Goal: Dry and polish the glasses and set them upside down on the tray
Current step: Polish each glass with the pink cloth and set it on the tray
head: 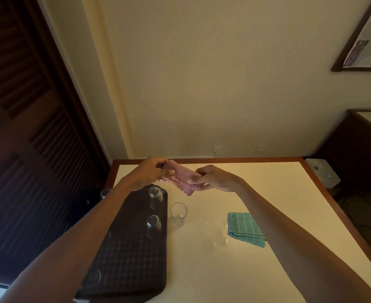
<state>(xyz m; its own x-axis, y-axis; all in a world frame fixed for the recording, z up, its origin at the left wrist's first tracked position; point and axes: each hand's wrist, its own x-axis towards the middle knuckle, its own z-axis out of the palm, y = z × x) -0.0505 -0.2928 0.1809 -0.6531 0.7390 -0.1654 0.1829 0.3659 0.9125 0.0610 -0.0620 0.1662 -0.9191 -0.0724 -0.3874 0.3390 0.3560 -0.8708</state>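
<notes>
Overhead, the left hand (151,171) and right hand (213,178) each close their grip on a pink cloth (183,179) above the surface's far edge. Two inverted glasses (155,192) stand on the dark tray (132,259) at the left edge; an upright glass (178,212) stands just beside it, a green cloth (244,228) well apart.

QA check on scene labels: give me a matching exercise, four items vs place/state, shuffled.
Items:
1. pink cloth
2. green cloth
3. upright glass
4. dark tray

Places/states:
A. folded flat on the table, right of the glasses
B. held stretched between both hands
C. carries upside-down glasses
D. standing on the table beside the tray

Pairs: 1-B, 2-A, 3-D, 4-C
</notes>
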